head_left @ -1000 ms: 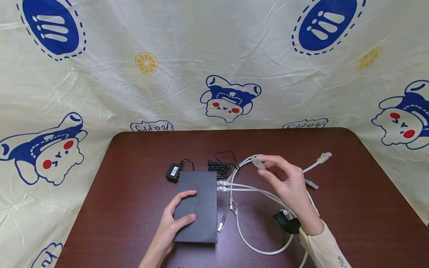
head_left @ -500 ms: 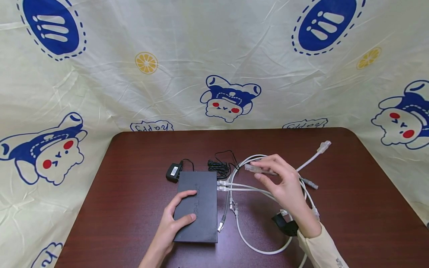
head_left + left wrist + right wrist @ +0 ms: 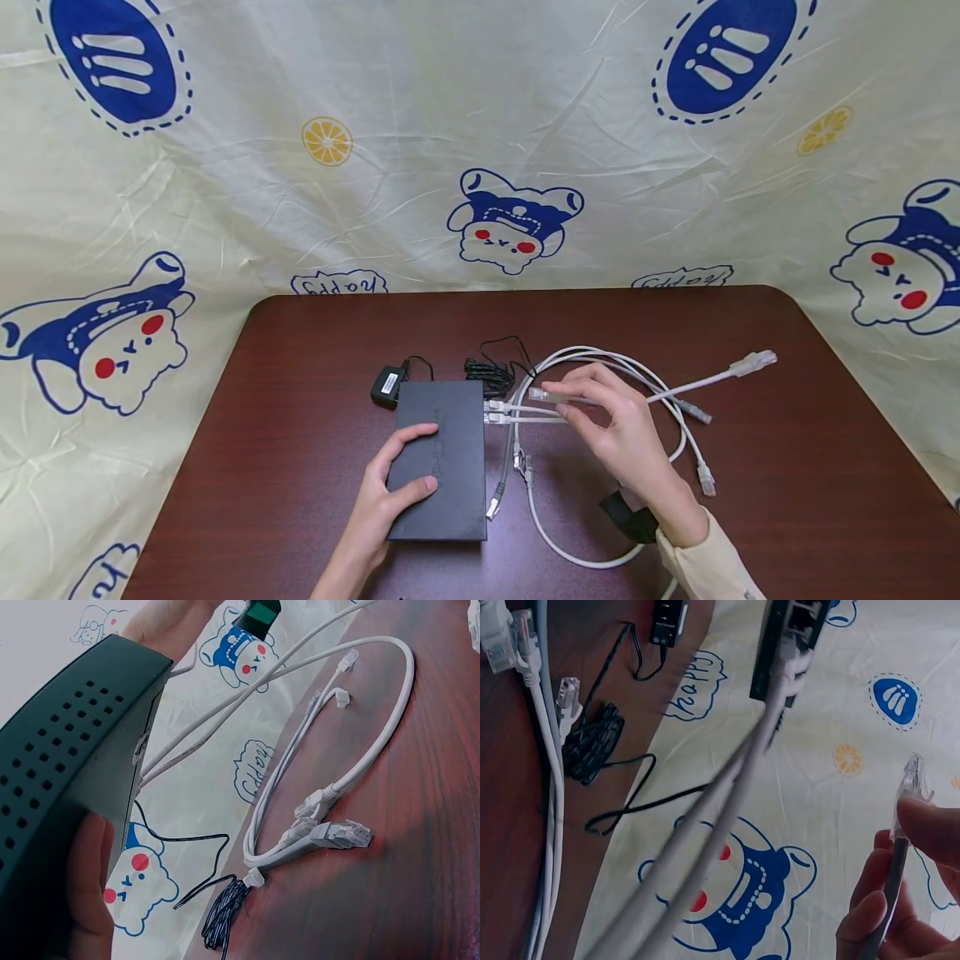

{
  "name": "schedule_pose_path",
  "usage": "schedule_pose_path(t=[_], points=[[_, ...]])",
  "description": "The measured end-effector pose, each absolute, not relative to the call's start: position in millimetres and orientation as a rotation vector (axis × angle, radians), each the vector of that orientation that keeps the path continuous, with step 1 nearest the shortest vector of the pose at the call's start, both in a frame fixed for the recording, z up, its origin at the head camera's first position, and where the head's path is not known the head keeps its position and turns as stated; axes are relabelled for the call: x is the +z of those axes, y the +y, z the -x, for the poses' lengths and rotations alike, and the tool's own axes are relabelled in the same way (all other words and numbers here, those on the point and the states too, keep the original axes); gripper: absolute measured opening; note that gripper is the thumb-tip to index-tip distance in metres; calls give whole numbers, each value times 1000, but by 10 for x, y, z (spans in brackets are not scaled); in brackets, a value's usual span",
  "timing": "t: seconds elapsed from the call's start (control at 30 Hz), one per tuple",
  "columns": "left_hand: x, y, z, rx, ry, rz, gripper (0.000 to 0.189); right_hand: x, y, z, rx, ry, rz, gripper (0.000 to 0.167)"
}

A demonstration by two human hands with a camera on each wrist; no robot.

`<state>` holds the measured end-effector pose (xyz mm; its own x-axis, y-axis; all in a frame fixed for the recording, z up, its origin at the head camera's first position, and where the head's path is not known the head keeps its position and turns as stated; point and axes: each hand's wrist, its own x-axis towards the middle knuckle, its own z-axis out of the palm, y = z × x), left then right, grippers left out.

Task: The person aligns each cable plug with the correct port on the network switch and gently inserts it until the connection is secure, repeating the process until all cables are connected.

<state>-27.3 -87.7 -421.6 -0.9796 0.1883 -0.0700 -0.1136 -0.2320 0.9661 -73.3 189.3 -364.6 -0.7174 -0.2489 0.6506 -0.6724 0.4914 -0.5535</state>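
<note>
My left hand (image 3: 382, 487) grips the near-left side of a dark grey network switch (image 3: 459, 467), thumb and a finger lying on its top. In the left wrist view the switch (image 3: 52, 765) shows its vented side. Two white network cables (image 3: 525, 419) are plugged into its right side. To the right of those ports, my right hand (image 3: 618, 429) pinches a network cable just behind its clear plug (image 3: 537, 393). The right wrist view shows this plug (image 3: 913, 780) pointing away from the fingertips, apart from the switch (image 3: 769, 667).
Behind the switch lie a black power adapter (image 3: 389, 386) and a bundled black cord (image 3: 489, 377). Coiled white cables (image 3: 645, 371) with several loose plugs, one a grey plug (image 3: 493, 507), spread over the brown table (image 3: 300, 467). A patterned cloth (image 3: 405, 217) hangs behind.
My right hand has moved left and toward me with the cable plug, closer to the switch's ports. The loose plug at far right has swung outward. My left hand stays nearly still.
</note>
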Motion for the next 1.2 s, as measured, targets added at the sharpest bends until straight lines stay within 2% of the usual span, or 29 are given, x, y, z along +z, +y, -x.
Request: schedule_pose_path(t=[0.4,1.2], points=[[-4204,-867,271,2338,1814,-102,54,-3748,1745,688,1120,-2266,-844,45],[-4184,-862,264,2343,1825,-116,54,-3871,1612,663,1011,-2275,-965,39]])
